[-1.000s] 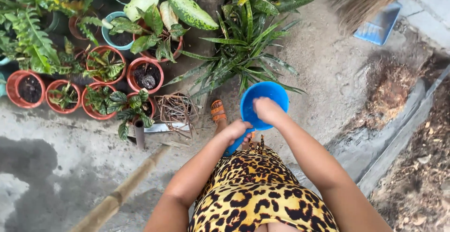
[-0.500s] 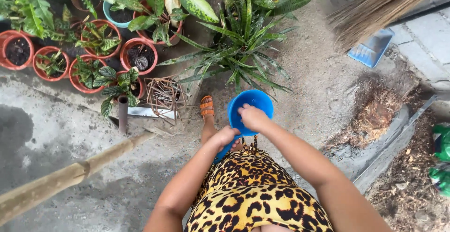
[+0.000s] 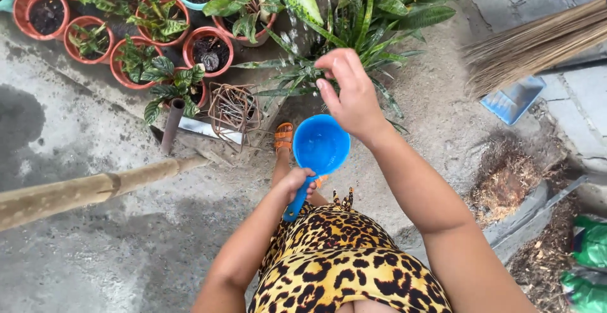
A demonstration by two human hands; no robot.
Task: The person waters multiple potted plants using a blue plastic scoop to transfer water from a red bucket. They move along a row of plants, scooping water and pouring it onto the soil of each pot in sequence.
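From the head camera, looking down, the left hand (image 3: 296, 181) is clenched around the handle of a blue plastic dipper (image 3: 319, 149), whose round bowl sits level just beyond the fist, near the middle of the scene and above the concrete ground (image 3: 95, 262). The right hand (image 3: 351, 95) is raised just past the bowl's far right rim, fingers released and loosely spread, grasping nothing; small drops of water (image 3: 292, 27) hang in the air to its far left, over the long striped leaves of a spiky green plant (image 3: 373, 22). An orange sandal (image 3: 284, 137) shows just left of the bowl. Far left stand several terracotta pots (image 3: 208, 49) with leafy plants. A thick bamboo pole (image 3: 88, 190) slants across the near left. Far right lie a straw broom (image 3: 537, 44) and a blue dustpan (image 3: 512, 101), well apart from both hands.
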